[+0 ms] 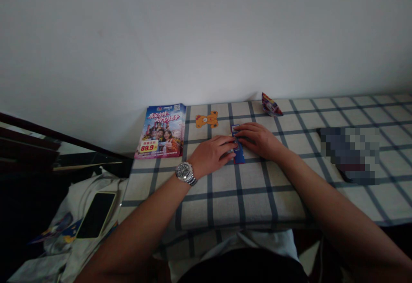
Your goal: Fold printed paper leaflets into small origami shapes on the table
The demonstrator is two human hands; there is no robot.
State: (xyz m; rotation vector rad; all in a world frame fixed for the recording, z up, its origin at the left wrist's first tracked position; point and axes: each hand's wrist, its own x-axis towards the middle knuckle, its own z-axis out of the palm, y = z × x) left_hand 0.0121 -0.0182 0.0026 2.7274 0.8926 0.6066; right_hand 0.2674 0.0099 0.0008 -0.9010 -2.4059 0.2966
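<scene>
A narrow folded paper flyer (239,158), blue with some red at its lower edge, lies on the checked tablecloth between my hands. From the left, my left hand (214,154) presses its fingertips onto the strip's edge; a metal watch (186,173) is on that wrist. My right hand (259,140) has its fingers bent over the upper part of the strip, holding it against the cloth. Fingers cover much of the paper's middle. To the left lies a stack of printed flyers (162,133), with an orange bear cutout (206,120) between it and my hands.
Near the wall stands a small folded paper piece (271,105). A dark flat object (346,156), partly pixelated, rests on the right of the checked tablecloth (257,197). Beyond the table's left edge, a phone (96,215) lies on white bags.
</scene>
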